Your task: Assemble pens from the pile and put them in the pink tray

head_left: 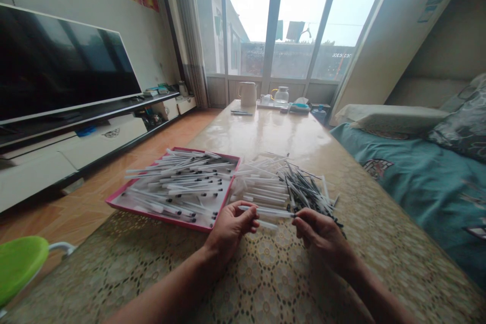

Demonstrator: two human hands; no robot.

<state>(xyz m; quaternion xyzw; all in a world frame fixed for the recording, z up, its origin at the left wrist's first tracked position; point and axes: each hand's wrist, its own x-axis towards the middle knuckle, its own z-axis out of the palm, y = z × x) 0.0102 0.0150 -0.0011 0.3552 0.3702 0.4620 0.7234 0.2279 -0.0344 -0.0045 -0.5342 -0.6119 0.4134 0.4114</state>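
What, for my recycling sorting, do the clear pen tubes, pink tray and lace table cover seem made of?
The clear pen tubes look like thin, glossy plastic, since light passes through them. The pink tray looks like smooth coated card or plastic, unclear which. The lace table cover shows an openwork pattern with slight sheen: fabric or vinyl, hard to tell.

Left hand (230, 230) and right hand (322, 237) bare, fingers slim, nails short; left forearm (167, 288) and right forearm (374, 293) also bare, tapering to narrow wrists, no visible markings.
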